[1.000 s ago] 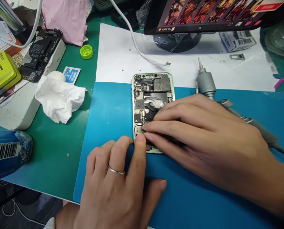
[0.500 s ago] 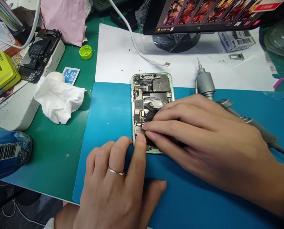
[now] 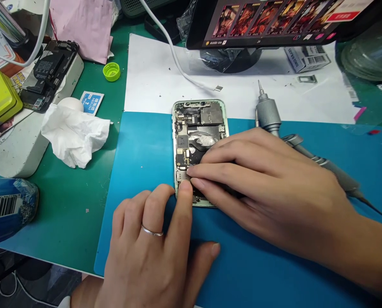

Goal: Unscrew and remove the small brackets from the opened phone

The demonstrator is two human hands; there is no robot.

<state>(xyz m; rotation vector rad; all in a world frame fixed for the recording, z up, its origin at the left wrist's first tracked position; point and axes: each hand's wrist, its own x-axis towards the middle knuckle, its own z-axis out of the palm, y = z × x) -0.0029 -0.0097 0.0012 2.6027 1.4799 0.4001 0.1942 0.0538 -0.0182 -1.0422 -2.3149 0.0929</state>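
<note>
An opened smartphone (image 3: 183, 141) with a pale green frame lies on the blue mat, its circuit board and silvery parts exposed. My left hand (image 3: 152, 239), with a ring on one finger, rests at the phone's lower left. Its index fingertip presses on the lower part of the phone, while the thumb is spread away over the mat. From the right, my right hand (image 3: 258, 179) reaches across the phone and covers its lower right. Thumb and index fingertip are pinched together beside the left index finger; whatever they hold is hidden.
Right of the phone lies a grey precision screwdriver (image 3: 268, 113) beside another grey pen-shaped tool (image 3: 335, 171). A white cable (image 3: 191, 79) ends above the phone, under a screen (image 3: 274, 42). Crumpled tissue (image 3: 75, 134), a green cap (image 3: 111, 72) and a blue can (image 3: 10, 209) stand left.
The whole view has shifted slightly, so most things appear a little further left. Both hands keep the same places on the phone.
</note>
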